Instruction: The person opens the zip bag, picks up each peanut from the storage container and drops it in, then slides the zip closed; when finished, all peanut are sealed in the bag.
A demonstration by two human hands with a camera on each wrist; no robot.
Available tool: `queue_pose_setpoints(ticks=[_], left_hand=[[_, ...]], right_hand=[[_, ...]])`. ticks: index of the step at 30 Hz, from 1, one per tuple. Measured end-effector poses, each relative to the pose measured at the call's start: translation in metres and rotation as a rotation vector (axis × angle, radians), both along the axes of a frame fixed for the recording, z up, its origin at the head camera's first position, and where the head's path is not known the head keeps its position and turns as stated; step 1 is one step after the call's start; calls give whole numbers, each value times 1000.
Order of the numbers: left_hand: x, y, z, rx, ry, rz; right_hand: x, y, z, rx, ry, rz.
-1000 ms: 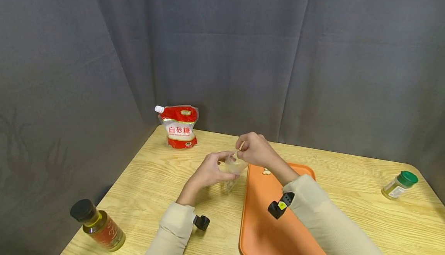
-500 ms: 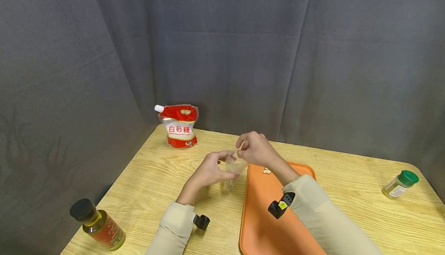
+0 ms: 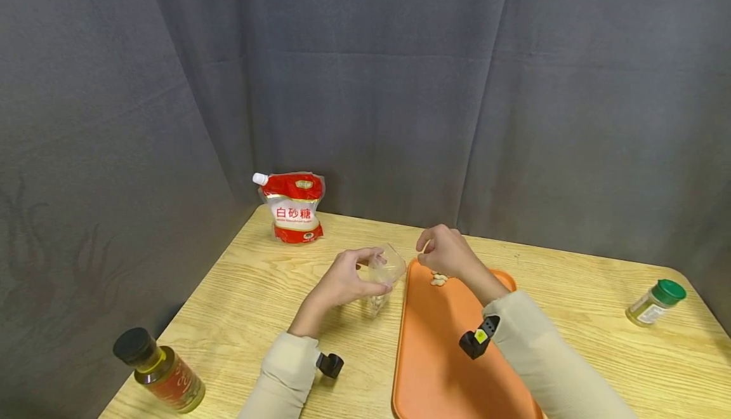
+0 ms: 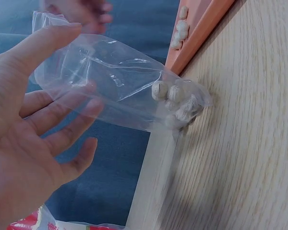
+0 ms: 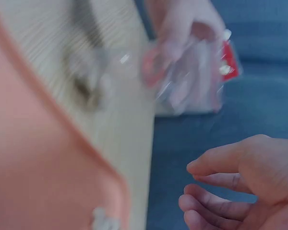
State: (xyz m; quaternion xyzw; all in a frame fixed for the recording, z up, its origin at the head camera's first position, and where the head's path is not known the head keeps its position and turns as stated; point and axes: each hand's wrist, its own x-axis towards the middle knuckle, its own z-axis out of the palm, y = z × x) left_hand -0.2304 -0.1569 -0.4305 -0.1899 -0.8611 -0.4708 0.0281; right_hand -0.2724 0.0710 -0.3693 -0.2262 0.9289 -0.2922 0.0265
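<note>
A clear plastic bag (image 3: 391, 268) stands over the table just left of the orange tray (image 3: 440, 336). My left hand (image 3: 345, 278) holds it near its mouth, thumb on one side and fingers on the other. Several peanuts in their shells (image 4: 182, 103) lie in the bottom of the bag, seen in the left wrist view. To the right, my right hand (image 3: 448, 255) hovers over the tray's far left corner, apart from the bag. Its fingers are loosely bent, and the right wrist view shows nothing between them. Below it, a few peanuts (image 3: 438, 279) lie on the tray.
At the back left stands a red and white sugar pouch (image 3: 295, 209) with a white cap. A dark-capped bottle (image 3: 171, 381) is at the front left. On the right side sits a green-lidded spice jar (image 3: 653, 305). Grey curtains (image 3: 365, 89) hang behind the table.
My right hand has left the bag's mouth and moved right, over the tray. More of the peanuts on the tray now show. The left hand and bag have stayed nearly in place.
</note>
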Motion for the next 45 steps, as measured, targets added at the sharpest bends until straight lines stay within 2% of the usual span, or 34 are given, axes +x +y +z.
queue_pose_setpoints(ticks=[6,12,19,36,40,45], left_hand=[[2,0,0,-1,-24,10],[2,-1,2,5,-13,8],[3,0,1,10,-27,8],[2,0,2,0,-13,6],[2,0,2,7,-19,8],[2,0,1,20,-11,-3]], right_hand=[[-8,18,-28,79,-5,-2],[-7,23,-52,128,35,49],[-6,28,-68,171,95,37],[-8,34,-79,152,138,12],[-8,35,-69,134,138,14],[-8,36,-46,97,162,36]])
